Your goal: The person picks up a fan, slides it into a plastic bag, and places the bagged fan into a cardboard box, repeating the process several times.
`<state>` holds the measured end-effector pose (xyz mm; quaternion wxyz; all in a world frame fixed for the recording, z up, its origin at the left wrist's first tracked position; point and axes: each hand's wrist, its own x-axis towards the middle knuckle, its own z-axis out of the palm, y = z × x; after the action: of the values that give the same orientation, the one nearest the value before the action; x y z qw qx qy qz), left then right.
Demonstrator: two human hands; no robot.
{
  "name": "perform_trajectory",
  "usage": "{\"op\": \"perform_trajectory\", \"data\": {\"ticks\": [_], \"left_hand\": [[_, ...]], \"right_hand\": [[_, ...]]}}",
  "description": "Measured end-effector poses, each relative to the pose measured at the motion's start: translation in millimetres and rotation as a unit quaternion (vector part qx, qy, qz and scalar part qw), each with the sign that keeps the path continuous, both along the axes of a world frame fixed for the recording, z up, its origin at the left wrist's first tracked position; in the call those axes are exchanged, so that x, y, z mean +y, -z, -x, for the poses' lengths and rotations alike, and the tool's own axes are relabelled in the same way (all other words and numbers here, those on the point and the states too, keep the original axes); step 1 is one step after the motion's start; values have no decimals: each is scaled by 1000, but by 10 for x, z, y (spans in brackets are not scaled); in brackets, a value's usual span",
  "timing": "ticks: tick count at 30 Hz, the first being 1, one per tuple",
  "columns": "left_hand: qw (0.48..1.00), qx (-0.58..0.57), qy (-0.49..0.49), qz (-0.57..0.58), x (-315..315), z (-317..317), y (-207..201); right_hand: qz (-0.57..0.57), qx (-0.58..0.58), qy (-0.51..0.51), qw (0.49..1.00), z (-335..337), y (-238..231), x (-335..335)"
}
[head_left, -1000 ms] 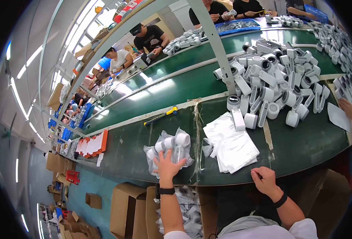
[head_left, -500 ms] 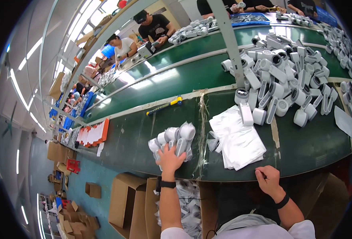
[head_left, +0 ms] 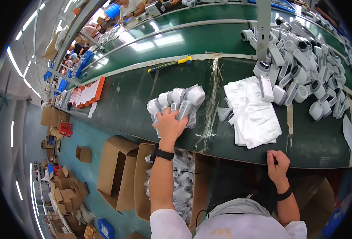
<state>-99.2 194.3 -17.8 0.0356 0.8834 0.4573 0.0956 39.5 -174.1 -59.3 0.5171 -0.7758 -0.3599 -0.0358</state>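
While our left hand is gripping bagged devices left of the white bag stack and our right hand is resting curled near it, we are expecting light, stiff, slippery-wrapped pieces, best held by the handles.

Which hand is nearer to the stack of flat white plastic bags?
Right. The right hand is in front of the stack; the left hand, farther to its left, touches bagged white-grey round-headed devices.
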Motion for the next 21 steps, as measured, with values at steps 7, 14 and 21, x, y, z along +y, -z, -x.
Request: {"op": "perform_trajectory", "data": {"ticks": [7, 14, 21], "left_hand": [[999, -22, -22, -19, 42, 536, 67], [969, -138, -172, -109, -211, 2124, 414], [867, -89, -489, 12, -1043, 3869, 1498]], "right_hand": [[30, 9, 2, 1000, 15, 9, -4], [59, 10, 12, 998, 8, 30, -19], [85, -1, 23, 996, 39, 131, 13]]}}
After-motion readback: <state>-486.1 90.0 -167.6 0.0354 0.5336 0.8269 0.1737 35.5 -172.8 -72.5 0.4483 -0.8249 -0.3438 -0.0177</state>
